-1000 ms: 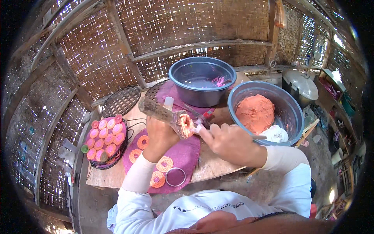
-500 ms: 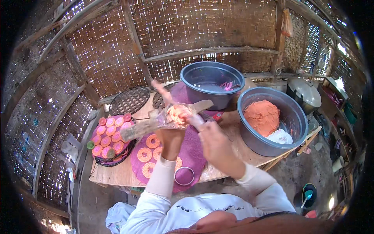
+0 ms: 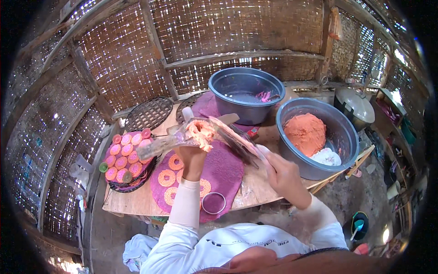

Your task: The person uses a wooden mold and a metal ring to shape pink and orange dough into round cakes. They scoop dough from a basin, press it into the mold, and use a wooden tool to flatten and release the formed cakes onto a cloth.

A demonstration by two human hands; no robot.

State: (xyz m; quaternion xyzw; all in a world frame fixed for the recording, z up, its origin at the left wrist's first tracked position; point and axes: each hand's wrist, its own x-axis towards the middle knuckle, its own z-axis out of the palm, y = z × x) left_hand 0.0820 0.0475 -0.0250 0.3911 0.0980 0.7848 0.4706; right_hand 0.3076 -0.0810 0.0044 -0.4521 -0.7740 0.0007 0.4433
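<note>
My left hand is closed under a wooden press with handles out to both sides. Soft orange dough fills its top, with a hollow in the middle and a lump hanging over the near edge. To the right, my right hand grips a long flat stick, smeared with dough and blurred by motion, its tip close to the press. Below them, orange dough rings and a metal ring lie on a round purple sheet.
At left, a dark tray carries several pink-and-orange rounds. Two grey tubs stand behind and right: one tub with pink scraps, another tub with a big orange dough mass. A woven rack lies at the back of the wooden table.
My right hand has drawn right and down with the stick, away from over the press. The dough in the press now shows a hollow and spills over its near edge.
</note>
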